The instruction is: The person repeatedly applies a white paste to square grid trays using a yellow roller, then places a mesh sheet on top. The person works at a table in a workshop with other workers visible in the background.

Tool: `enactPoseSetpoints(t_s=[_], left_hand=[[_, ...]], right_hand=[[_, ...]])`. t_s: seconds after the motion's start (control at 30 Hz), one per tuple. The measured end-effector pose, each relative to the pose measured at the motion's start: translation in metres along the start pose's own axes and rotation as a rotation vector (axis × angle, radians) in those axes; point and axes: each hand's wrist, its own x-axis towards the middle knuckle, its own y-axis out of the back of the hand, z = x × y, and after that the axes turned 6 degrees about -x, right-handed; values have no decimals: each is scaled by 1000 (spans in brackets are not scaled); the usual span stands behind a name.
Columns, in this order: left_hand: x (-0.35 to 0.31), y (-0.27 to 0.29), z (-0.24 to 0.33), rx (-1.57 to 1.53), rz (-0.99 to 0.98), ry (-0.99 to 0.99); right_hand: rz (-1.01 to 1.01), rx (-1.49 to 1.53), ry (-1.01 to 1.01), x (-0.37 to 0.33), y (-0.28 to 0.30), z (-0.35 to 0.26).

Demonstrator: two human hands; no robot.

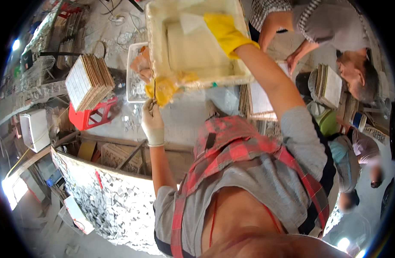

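Observation:
My left hand, in a white glove, pinches a thin dark stick-like thing at the near left corner of a cream basin. Crumpled yellow material hangs over that corner, just beyond my fingertips. My right hand wears a yellow rubber glove and reaches over the basin's far part. Its fingertips close on the edge of a white flat piece; whether that is a sheet or a tile I cannot tell. Pale cloudy liquid appears to lie in the basin.
Left of the basin is a white crate with orange-brown material. Tile sheets are stacked on a red stool. Another stack stands right of the basin. A co-worker bends at the right. Grey chips cover a surface at lower left.

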Motion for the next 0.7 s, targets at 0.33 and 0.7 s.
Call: enactPoseSetpoints(t_s=[0.33,0.7], left_hand=[[-90,-66,-22,-368,-234,91],[-202,-218,-63,-561,-1023,417]], right_hand=[[-115,199,78,-36,357,27],[-304,437,-558,-296,456,184]])
